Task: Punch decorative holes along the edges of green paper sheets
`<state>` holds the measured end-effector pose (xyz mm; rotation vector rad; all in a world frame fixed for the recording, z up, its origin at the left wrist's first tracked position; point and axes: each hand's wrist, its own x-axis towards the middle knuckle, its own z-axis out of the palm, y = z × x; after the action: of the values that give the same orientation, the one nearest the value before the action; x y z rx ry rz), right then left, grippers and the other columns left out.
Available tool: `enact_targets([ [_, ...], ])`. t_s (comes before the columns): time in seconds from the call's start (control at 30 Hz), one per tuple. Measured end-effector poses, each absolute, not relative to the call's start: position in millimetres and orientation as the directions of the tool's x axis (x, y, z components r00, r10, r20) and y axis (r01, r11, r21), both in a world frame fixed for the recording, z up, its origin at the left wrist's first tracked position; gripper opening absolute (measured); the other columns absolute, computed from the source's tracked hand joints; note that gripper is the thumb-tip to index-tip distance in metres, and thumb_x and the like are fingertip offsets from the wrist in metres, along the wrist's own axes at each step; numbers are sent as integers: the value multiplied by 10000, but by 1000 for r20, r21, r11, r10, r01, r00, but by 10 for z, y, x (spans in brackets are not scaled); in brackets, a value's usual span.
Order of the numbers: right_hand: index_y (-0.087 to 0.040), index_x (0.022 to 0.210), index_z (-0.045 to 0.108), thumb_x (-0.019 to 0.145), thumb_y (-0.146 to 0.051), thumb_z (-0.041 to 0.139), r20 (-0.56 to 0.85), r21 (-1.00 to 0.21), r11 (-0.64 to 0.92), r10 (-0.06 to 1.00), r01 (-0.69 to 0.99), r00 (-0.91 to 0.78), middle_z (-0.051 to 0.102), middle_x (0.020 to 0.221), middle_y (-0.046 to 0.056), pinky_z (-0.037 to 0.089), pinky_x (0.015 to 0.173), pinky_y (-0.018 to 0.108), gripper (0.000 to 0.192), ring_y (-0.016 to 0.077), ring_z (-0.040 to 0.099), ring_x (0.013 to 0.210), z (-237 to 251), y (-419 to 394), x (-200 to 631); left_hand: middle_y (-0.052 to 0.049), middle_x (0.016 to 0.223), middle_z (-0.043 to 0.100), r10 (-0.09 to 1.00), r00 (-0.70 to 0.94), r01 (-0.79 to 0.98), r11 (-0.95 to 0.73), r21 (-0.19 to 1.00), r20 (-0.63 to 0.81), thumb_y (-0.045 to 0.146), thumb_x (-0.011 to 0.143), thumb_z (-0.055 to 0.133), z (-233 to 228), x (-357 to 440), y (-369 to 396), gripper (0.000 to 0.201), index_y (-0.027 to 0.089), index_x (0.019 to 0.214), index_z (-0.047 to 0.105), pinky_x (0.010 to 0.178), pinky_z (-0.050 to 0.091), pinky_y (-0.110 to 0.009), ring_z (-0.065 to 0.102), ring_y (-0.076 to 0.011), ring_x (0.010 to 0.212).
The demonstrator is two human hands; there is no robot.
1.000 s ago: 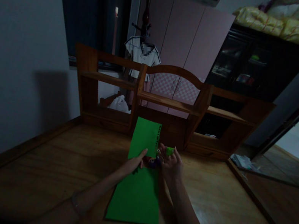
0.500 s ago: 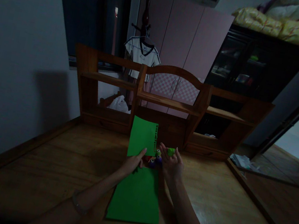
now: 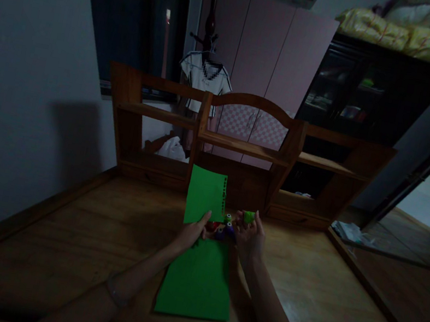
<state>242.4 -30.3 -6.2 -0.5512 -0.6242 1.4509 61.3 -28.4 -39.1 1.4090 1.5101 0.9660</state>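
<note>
My left hand (image 3: 192, 232) pinches the lower edge of a green paper sheet (image 3: 205, 195), thumb on top. The raised sheet has a row of small dark holes down its right edge. To its right, my right hand (image 3: 250, 239) holds a small bright green object (image 3: 249, 217) between curled fingers; its kind is not clear. Small purple, red and green pieces (image 3: 219, 233) with white round tops lie on the table between my hands, partly hidden. Closer to me, a larger green sheet or stack (image 3: 196, 285) lies flat below my left hand.
The wooden tabletop (image 3: 90, 255) carries a wooden shelf unit (image 3: 242, 146) along its back edge. A wall (image 3: 14, 92) borders the left side. Behind the shelf are a pink wardrobe (image 3: 259, 52), a hanging white shirt (image 3: 204, 78) and a dark cabinet (image 3: 360, 92).
My right hand has shifted slightly right, and its stretched fingers have curled in around the small green object. My left hand and the sheet stay nearly still.
</note>
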Motion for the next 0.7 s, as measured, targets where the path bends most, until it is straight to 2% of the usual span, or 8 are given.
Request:
enact_targets([
  [0.13,-220,800,604,781,-485,588,39,-746,129,988,-654,151,644,792,6,496,702,293,266,162,607,714,-72,-299,2444,-33,506,536,998,-18,338,66,939,-64,775,723,230,-348,606,-321,712,195,409,500,627,333,-272,520,-177,579],
  [0.23,-222,828,573,782,-547,551,96,-868,244,937,-432,337,640,798,10,476,606,277,328,173,609,714,-37,-329,2466,-31,506,532,998,2,335,59,940,-63,770,729,215,-339,599,-322,717,194,410,498,645,340,-270,522,-179,589],
  [0.33,-236,872,535,803,-600,479,191,-940,291,879,-177,436,644,821,11,437,524,271,374,188,611,705,15,-354,2508,-32,519,541,998,27,345,52,937,-65,770,733,198,-352,594,-307,728,193,416,510,658,347,-269,526,-178,596],
  [0.43,-244,861,504,814,-590,475,254,-962,274,864,16,434,640,773,11,398,499,272,351,196,597,671,28,-356,2537,-36,532,553,997,24,352,65,934,-78,776,728,184,-363,597,-299,739,193,419,516,652,348,-270,527,-177,596],
  [0.5,-245,833,496,816,-558,504,311,-950,282,861,133,403,626,733,11,393,545,281,314,201,583,669,-7,-346,2528,-36,530,552,997,23,348,62,935,-74,775,730,174,-358,604,-305,743,193,411,508,656,348,-270,527,-173,591],
  [0.6,-234,811,495,819,-515,529,405,-903,313,848,293,341,610,736,27,383,639,297,284,214,562,698,-105,-326,2466,-30,507,527,997,14,366,68,928,-78,773,734,158,-338,612,-328,746,193,407,493,647,344,-274,516,-171,575],
  [0.7,-208,858,484,861,-511,447,444,-828,285,858,483,257,602,787,64,374,671,309,306,240,558,750,-183,-317,2397,-16,489,499,996,-7,401,85,912,-90,763,745,143,-323,610,-350,741,193,431,497,621,341,-276,497,-167,549],
])
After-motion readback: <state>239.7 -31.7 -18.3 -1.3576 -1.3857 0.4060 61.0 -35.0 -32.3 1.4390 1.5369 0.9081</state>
